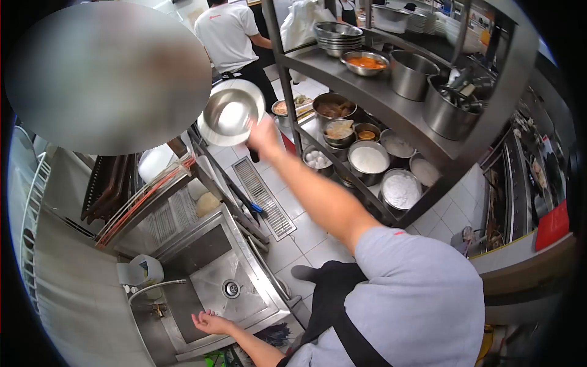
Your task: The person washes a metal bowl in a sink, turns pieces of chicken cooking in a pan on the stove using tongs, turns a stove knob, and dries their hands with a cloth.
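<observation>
My right hand (pixel 264 136) grips the rim of a wide-rimmed metal bowl (pixel 214 127), held out at arm's length above the tiled floor. The bowl is tilted so its shiny inside shows, and motion blurs the hand. Lower down, my left hand (pixel 211 322) is over the near edge of a steel sink (pixel 211 278), palm up with fingers apart and slightly curled. It holds nothing. A curved tap (pixel 156 287) is beside that hand, and the sink's drain (pixel 231 289) is visible.
A steel rack (pixel 367 101) carries stacked bowls (pixel 338 38), pots (pixel 411 74) and several containers of food below. A floor grate (pixel 263 197) runs beside the sink. Dark trays (pixel 110 183) stand left. A co-worker in a white shirt (pixel 226 37) stands beyond the bowl.
</observation>
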Demonstrator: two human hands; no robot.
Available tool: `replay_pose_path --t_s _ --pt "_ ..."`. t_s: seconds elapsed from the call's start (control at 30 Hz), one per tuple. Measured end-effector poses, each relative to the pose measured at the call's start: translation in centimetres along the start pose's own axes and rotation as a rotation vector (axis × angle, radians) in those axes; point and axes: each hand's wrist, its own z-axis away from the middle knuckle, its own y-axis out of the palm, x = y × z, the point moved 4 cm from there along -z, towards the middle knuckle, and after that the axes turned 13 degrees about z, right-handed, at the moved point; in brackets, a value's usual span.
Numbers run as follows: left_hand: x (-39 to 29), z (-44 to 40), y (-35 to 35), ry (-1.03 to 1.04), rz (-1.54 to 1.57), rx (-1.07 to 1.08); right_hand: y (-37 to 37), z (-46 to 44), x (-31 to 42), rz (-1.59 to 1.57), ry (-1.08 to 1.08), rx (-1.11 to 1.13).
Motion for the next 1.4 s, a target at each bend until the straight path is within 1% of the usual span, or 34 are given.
replay_pose_path --t_s 0.03,0.07,0.1,0.13,0.17,0.2,0.27,0.33,0.37,0.4,0.47,0.5,0.53,0.57,0.6,0.63,0.67,0.7,0.73,0.77,0.8,0.83,0.87,0.93,1.0,1.03,1.1,1.13,1.17,1.2,1.27,1.3,1.33,1.4 --pt "-1.1 0.5 0.1 0.012 0.012 0.06 -3.1 -3.1 2.5 -0.16 0.026 -0.039" --pt "-2.5 1.1 0.3 0.019 0.025 0.065 -6.7 -3.9 6.9 -0.116 -0.066 -0.222" --pt "-4.3 1.9 0.8 0.035 0.023 0.092 -8.5 -7.7 7.5 -0.36 0.023 -0.25" --pt "-5.6 2.5 1.2 0.052 0.02 0.119 -10.2 -11.7 7.7 -0.445 -0.042 -0.281" --pt "-6.3 3.0 1.5 0.061 0.035 0.124 -12.4 -15.0 8.6 -0.404 -0.08 -0.296" --pt "-6.7 3.6 2.1 0.063 0.067 0.171 -14.2 -16.8 10.1 -0.31 -0.078 -0.258" --pt "-6.9 5.1 3.4 0.065 0.116 0.224 -15.5 -21.4 10.0 -0.523 -0.082 -0.176" --pt "-6.2 8.1 5.2 0.045 0.14 0.386 -15.3 -12.6 11.8 0.036 0.199 -0.057" --pt "-6.8 11.0 6.6 -0.045 0.168 0.407 -10.6 -18.3 4.3 0.255 -0.073 -0.007" --pt "-6.1 13.4 7.3 -0.057 0.172 0.43 -10.1 -11.7 4.2 0.358 -0.18 0.062" --pt "-3.1 19.2 9.8 0.013 -0.024 0.784 -9.1 5.7 0.1 0.504 -0.362 0.301" --pt "-1.0 22.5 10.7 -0.105 -0.034 0.924 -9.8 13.3 -3.5 0.574 -0.423 0.448" --pt "1.6 25.7 11.0 -0.219 -0.056 1.069 -11.2 20.5 -7.7 0.62 -0.438 0.617" --pt "6.2 28.3 10.6 0.146 -0.127 1.305 -11.0 25.7 -17.0 0.57 -0.908 0.347" --pt "9.5 31.1 10.1 0.537 -0.18 1.524 -15.4 29.8 -20.1 0.375 -0.346 0.974" --pt "10.8 34.8 9.6 0.353 -0.804 1.843 -19.2 33.7 -26.5 0.421 -0.381 1.137" --pt "15.8 38.4 7.5 -0.307 -0.721 1.96 -26.8 35.5 -25.9 0.65 -0.245 1.369" --pt "14.7 42.4 6.2 -0.315 -1.005 2.099 -32.4 37.8 -31.1 0.864 -0.049 1.387" --pt "15.4 46.0 4.8 -0.386 -1.025 2.286 -39.4 38.6 -33.6 0.902 0.198 1.274" --pt "18.2 49.1 3.6 -0.271 -0.889 2.57 -46.0 38.8 -35.5 0.962 0.352 1.09" --pt "18.1 53.6 3.5 0.647 -0.487 3.193 -52.3 38.6 -36.9 0.954 0.554 0.968" --pt "18.6 57.3 3.9 0.62 -0.475 3.221 -57.9 38.0 -36.3 1.013 0.557 0.782" --pt "18.5 60.9 4.0 0.589 -0.464 3.248 -63.0 37.4 -35.2 1.041 0.796 0.579" --pt "14.5 69.3 6.6 0.574 -0.561 2.987 -70.5 35.6 -33.9 1.077 0.858 0.32" --pt "9.9 77.6 8.8 0.391 -0.727 2.812 -75.5 33.4 -32.4 1.041 0.889 0.239" --pt "7.1 81.5 9.7 0.367 -0.736 2.863 -77.4 32.6 -32.0 1.049 0.902 0.236" --pt "4.1 88.4 11.9 0.348 -0.733 2.909 -81.2 30.1 -31.1 0.994 0.842 0.063" --pt "3.4 91.8 12.8 0.353 -0.598 2.939 -82.7 29.5 -31.3 0.998 0.841 0.057" --pt "2.6 94.9 13.7 0.36 -0.462 2.964 -84.2 28.9 -31.3 0.965 0.776 -0.069" --pt "1.4 97.5 14.8 0.372 -0.459 2.968 -85.4 28.3 -31.5 0.925 0.711 -0.195" --pt "-0.9 102.4 16.8 0.286 -0.463 2.991 -87.0 28.1 -30.9 0.897 0.739 -0.191" --pt "-0.6 104.9 17.9 0.177 -0.546 2.947 -87.8 28.0 -30.0 0.871 0.774 -0.176" --pt "0.3 107.7 19.1 0.197 -0.543 2.971 -88.9 28.0 -29.5 0.863 0.785 -0.201" --pt "3.1 112.9 21.4 0.179 -0.626 2.838 -89.6 28.7 -29.4 0.8 0.824 -0.16"
